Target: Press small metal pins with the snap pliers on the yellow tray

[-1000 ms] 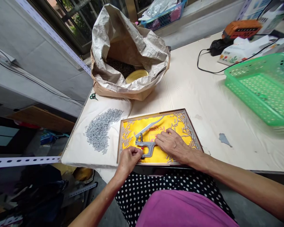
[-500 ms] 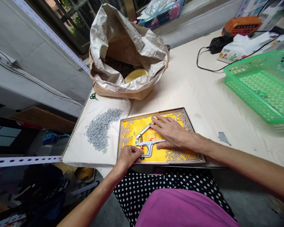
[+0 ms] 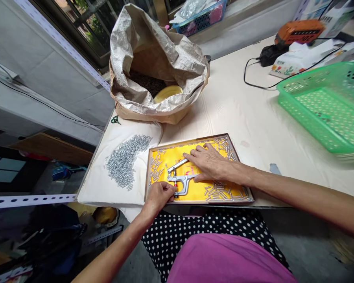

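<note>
A pair of grey snap-fastener pliers (image 3: 182,181) lies in a shallow tray (image 3: 149,173) with a yellow bottom. My right hand (image 3: 208,162) is on the pliers' two handles, fingers over the upper one and thumb by the lower one. The handles stand apart. At the jaw, my left hand (image 3: 161,194) is closed in a pinch, its fingertips touching the jaw end; whatever they hold is hidden. Small metal pins (image 3: 220,192) lie scattered along the tray's edges. To the left, a heap of similar small metal pieces (image 3: 122,163) rests on white cloth (image 3: 94,184).
Behind the tray stands an open woven sack (image 3: 159,110) with dark small pieces and a yellow dish (image 3: 168,93) inside. Green-handled scissors (image 3: 115,120) lie left of it. A green plastic basket (image 3: 315,131) is at the right, near an orange device (image 3: 299,32) and a black cable (image 3: 253,82).
My right hand has drawn its fingers in a little, and the upper plier handle sits slightly lower. My left hand keeps its pinch at the jaw. The whole view shifts slightly.
</note>
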The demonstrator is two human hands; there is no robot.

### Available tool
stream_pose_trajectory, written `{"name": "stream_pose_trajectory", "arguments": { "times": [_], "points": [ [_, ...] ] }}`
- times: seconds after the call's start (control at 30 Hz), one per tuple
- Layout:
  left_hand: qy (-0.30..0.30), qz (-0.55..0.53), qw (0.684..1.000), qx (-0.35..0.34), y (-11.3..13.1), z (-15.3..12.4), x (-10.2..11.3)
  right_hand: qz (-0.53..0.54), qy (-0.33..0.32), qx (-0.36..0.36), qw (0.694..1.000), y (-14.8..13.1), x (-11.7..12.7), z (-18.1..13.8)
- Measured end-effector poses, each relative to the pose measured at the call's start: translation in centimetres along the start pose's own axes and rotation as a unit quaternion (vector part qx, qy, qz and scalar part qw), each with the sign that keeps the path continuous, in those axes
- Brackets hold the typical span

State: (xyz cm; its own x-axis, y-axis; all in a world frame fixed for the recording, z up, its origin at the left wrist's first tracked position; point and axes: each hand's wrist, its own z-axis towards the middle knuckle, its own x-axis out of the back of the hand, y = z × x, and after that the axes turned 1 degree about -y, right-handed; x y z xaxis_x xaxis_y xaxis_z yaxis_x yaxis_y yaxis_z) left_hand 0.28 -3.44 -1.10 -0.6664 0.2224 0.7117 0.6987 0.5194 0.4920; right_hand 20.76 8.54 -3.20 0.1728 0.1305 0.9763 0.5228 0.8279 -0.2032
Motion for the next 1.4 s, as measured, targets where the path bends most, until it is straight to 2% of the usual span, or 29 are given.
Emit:
{"name": "stream_pose_trajectory", "arguments": {
  "times": [0.07,0.13,0.2,0.27,0.37,0.57,0.83,1.07,1.17,1.4],
  "points": [
    [0.079,0.071,0.988,-0.112,0.3,-0.4,-0.4,0.005,0.007,-0.004,1.0,-0.4,0.0,-0.3],
    [0.153,0.132,0.953,-0.228,1.1,-0.4,-0.9,0.01,0.017,-0.004,1.0,-0.7,0.0,-0.5],
    [0.163,0.188,0.92,-0.304,2.1,0.3,-1.4,0.014,0.026,-0.005,1.0,-0.9,-0.2,-0.7],
    [0.119,0.241,0.901,-0.341,3.2,1.4,-1.5,0.016,0.028,-0.009,0.999,-0.8,-0.5,-0.9],
    [0.047,0.294,0.887,-0.353,4.4,3.1,-1.1,0.015,0.018,-0.03,0.999,-0.5,-0.7,-1.1],
    [-0.016,0.312,0.871,-0.379,5.7,4.8,0.0,-0.031,0.007,-0.054,0.998,-0.5,-0.6,-1.1],
    [0.005,0.284,0.884,-0.371,5.7,4.0,-0.5,-0.021,0.032,-0.064,0.997,-1.6,-1.9,-1.9],
    [0.07,0.296,0.867,-0.394,5.3,3.3,-0.7,-0.025,0.065,-0.068,0.995,-2.4,0.2,-2.5],
    [0.056,0.288,0.864,-0.409,5.1,3.4,-0.7,-0.016,0.052,-0.061,0.997,-2.3,0.3,-2.7],
    [0.012,0.302,0.871,-0.387,5.4,3.7,-0.9,0.035,0.055,-0.046,0.997,-1.6,-1.8,-3.0]
  ]
}}
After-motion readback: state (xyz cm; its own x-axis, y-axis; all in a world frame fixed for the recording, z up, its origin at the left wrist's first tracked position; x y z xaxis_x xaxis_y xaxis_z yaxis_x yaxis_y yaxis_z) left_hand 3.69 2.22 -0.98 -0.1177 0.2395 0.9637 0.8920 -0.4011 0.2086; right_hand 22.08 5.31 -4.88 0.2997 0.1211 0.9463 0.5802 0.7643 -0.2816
